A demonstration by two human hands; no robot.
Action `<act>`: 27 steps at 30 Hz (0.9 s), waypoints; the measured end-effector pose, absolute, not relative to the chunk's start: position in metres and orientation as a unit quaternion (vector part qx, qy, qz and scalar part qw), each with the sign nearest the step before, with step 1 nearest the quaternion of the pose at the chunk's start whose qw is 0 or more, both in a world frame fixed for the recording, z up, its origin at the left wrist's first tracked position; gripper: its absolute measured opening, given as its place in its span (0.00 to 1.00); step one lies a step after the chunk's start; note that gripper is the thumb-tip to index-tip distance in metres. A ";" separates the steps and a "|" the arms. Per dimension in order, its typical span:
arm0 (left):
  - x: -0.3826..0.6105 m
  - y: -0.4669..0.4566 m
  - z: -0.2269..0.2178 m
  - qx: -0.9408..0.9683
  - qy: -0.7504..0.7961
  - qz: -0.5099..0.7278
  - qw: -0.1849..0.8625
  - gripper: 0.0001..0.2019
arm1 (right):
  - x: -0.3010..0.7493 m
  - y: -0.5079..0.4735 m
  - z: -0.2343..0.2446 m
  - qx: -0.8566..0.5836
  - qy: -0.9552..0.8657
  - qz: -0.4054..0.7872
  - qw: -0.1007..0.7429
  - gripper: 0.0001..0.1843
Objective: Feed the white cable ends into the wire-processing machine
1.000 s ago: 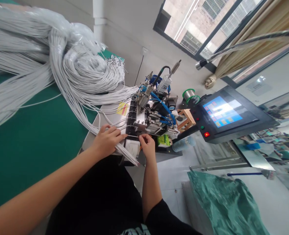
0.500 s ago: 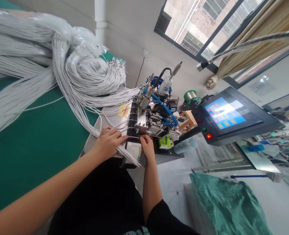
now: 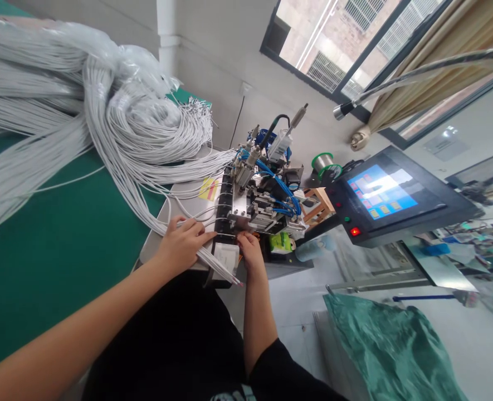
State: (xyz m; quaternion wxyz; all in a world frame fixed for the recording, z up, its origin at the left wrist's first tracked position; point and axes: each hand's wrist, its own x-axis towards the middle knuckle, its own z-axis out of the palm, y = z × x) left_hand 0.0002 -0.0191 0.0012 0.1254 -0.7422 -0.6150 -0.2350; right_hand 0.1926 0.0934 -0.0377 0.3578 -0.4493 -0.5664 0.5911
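Observation:
My left hand [image 3: 183, 244] is closed over a bundle of white cables [image 3: 218, 264], whose cut ends stick out past it toward my lap. Its index finger points to the black feed track [image 3: 224, 221] of a benchtop machine [image 3: 246, 184] with metal cylinders and blue air hoses. Between that fingertip and my right hand [image 3: 250, 249] a single white cable [image 3: 226, 235] lies across the track. My right hand pinches at its far end, just below the machine's metal block; the fingertips are partly hidden. Other single cables lie in the track farther up.
A large heap of white cables [image 3: 146, 122], partly in clear plastic, covers the green table [image 3: 41, 267] at left. A control screen [image 3: 388, 192] stands at right, near a wire spool [image 3: 323, 162]. A green bag [image 3: 388, 340] is at lower right.
The view has shifted very slightly. Both hands keep nearly the same places at the track, with the right fingers moved a touch at the cable end.

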 end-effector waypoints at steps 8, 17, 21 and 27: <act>-0.002 -0.020 0.001 -0.742 -0.605 -0.259 0.127 0.24 | 0.203 0.081 -0.044 -0.447 -0.583 0.549 0.400 0.17; 0.000 -0.021 0.001 -0.730 -0.624 -0.251 0.119 0.21 | 0.234 0.058 -0.016 -0.458 -0.604 0.536 0.371 0.17; -0.001 -0.020 -0.003 -0.709 -0.643 -0.253 0.141 0.20 | 0.247 0.043 0.008 -0.427 -0.681 0.504 0.316 0.15; -0.002 -0.020 -0.004 -0.716 -0.621 -0.279 0.157 0.15 | 0.254 0.027 0.033 -0.347 -0.803 0.447 0.186 0.12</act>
